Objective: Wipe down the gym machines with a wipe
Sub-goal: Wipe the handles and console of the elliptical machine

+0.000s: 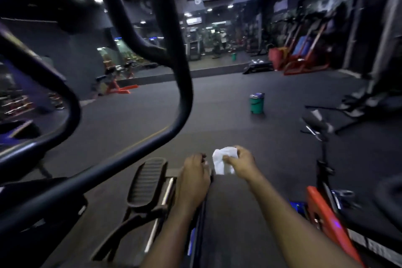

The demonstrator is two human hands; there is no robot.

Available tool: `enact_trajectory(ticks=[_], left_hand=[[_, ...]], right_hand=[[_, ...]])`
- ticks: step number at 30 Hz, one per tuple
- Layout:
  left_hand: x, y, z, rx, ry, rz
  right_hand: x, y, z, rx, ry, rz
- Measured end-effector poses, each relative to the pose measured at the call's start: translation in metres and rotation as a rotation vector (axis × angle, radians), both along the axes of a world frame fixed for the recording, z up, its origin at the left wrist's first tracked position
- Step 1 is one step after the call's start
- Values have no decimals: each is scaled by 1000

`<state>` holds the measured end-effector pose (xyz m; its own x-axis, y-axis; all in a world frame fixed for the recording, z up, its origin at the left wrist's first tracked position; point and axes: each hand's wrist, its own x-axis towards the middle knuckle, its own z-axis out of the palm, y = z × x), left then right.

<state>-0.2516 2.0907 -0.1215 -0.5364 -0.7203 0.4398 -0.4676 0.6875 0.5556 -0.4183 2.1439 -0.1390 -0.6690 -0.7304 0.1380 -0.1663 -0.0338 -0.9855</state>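
1 wipe (221,162) hangs pinched in the right hand (241,162).

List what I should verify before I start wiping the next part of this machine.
1. Wipe in hand: ok. The right hand pinches the white wipe.
2. Wipe opened flat for wiping: not ok. It hangs crumpled from the fingers.
3. Left hand free: cannot tell. Its fingers are curled, and whether they hold anything is hidden.
4. Pedal unobstructed: ok. Nothing lies on its ribbed top.
5. Wipe clean enough: cannot tell. It looks white, but the picture is blurred.
6. Disposal spot in sight: ok. The green bin stands on the floor ahead.
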Motion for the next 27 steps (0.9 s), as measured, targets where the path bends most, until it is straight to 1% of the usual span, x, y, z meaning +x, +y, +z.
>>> enact_trajectory(ticks=[2, 4, 6, 9, 12, 17, 23, 27], left_hand=[[-47, -16, -6, 103, -21, -74], [-99, -32, -13, 165, -17, -148], [-132, -50, -17, 173, -16, -150], [-200, -82, -15, 192, -41, -156], [-239, -115, -6, 201, -37, -149], [-268, -170, 2, 178, 16, -103], [-291, -258, 10, 175, 109, 48], [-292, -313, 24, 93, 85, 146]], right_hand=[[-39, -4, -4, 10, 1, 39], [-82, -15, -10, 33, 17, 26], [-104, -23, -9, 62, 7, 49], [-156, -48, -10, 107, -29, -1], [-193, -77, -13, 125, -18, -36], [-226, -136, -13, 95, -53, 1], [-251, -239, -14, 34, -43, 106], [-259, -306, 0, -5, -48, 169]])
